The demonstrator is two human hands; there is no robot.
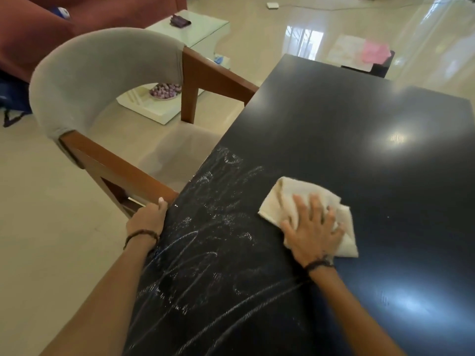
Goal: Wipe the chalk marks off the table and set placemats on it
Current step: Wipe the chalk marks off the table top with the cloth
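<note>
The black table [359,129] fills the right half of the view. White chalk marks [205,240] cover its near left part in scribbles and long arcs. A beige cloth [288,194] lies on the tabletop just right of the marks. My right hand [313,229] presses flat on the cloth with fingers spread. My left hand [147,217] grips the table's left edge, thumb on top and fingers curled under. Pale and pink placemats [359,51] lie on a dark stool past the table's far end.
A chair [102,73] with a grey curved back and brown wooden arms stands against the table's left side, one arm next to my left hand. Behind it are a glass coffee table [195,29] and a red sofa [30,34]. Glossy tiled floor surrounds everything.
</note>
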